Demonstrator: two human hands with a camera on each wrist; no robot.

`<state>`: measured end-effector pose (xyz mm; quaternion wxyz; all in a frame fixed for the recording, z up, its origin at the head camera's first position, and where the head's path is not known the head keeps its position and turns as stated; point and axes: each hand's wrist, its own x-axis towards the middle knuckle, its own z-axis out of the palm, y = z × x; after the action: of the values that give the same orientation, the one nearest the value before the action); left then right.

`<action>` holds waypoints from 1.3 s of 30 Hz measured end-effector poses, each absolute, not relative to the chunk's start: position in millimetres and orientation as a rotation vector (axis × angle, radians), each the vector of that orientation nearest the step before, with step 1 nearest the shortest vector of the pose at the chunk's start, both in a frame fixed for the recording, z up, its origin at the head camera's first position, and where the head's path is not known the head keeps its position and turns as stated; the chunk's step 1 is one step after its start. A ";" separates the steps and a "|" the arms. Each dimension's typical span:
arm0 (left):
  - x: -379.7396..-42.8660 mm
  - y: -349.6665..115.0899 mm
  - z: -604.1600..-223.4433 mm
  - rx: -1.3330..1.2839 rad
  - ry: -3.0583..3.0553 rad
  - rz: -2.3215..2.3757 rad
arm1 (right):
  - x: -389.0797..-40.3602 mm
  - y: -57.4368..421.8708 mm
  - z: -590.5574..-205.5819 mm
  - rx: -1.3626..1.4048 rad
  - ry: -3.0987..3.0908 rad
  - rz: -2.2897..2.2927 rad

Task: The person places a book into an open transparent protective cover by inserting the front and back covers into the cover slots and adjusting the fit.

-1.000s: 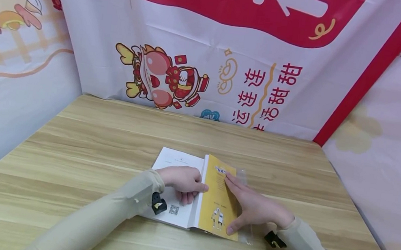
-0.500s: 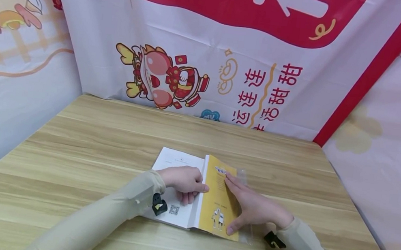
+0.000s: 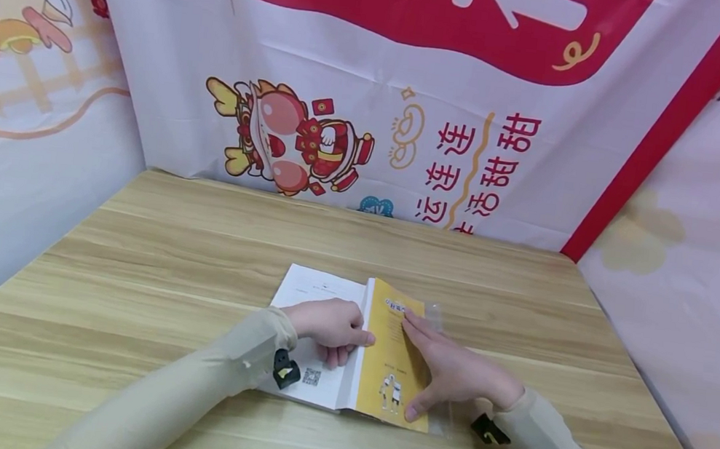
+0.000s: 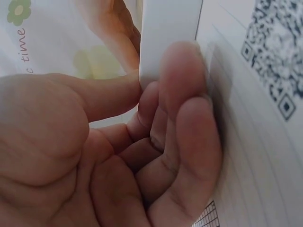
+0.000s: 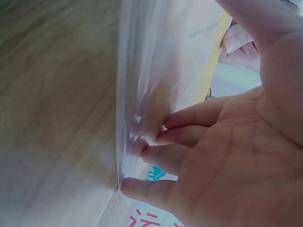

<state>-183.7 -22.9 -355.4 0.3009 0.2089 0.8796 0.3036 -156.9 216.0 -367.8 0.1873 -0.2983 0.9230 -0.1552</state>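
An open book lies at the table's near middle, its white page (image 3: 310, 285) on the left and a yellow flap (image 3: 388, 359) on the right. A clear plastic sleeve (image 3: 441, 420) sticks out past the yellow flap. My left hand (image 3: 330, 324) pinches the white folded edge (image 4: 168, 28) beside the flap; its thumb overlaps the yellow, and the other fingers curl against the page. My right hand (image 3: 463, 371) rests spread on the flap's right side. In the right wrist view, its straight fingers (image 5: 158, 158) touch the shiny plastic. The flap's underside is hidden.
The wood-grain table (image 3: 151, 268) extends around the book. Behind it hangs a white and red printed cloth (image 3: 364, 57), with more printed cloth (image 3: 693, 252) at the sides. Each sleeved wrist carries a small black camera mount (image 3: 285, 370).
The head view has shifted very slightly. Both hands and the book hold the same places as before.
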 end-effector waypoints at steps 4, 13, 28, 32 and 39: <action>-182.9 -22.0 -355.1 0.562 2.341 0.804 | -156.1 215.4 -367.6 -0.825 2.605 -0.420; -182.1 -20.3 -355.2 0.557 2.358 0.795 | -156.5 215.4 -369.0 -0.829 2.616 -0.413; -183.3 -18.5 -356.4 0.577 2.373 0.785 | -157.3 215.0 -368.4 -0.861 2.616 -0.434; -183.3 -18.0 -357.3 0.586 2.377 0.783 | -157.0 214.8 -368.6 -0.862 2.623 -0.420; -182.9 -16.9 -357.5 0.584 2.390 0.769 | -157.1 213.8 -368.2 -0.866 2.612 -0.431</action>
<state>-182.9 -16.9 -357.5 0.2781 0.2175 0.8907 0.2864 -157.1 213.8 -368.2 0.1770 -0.3061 0.9229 -0.1522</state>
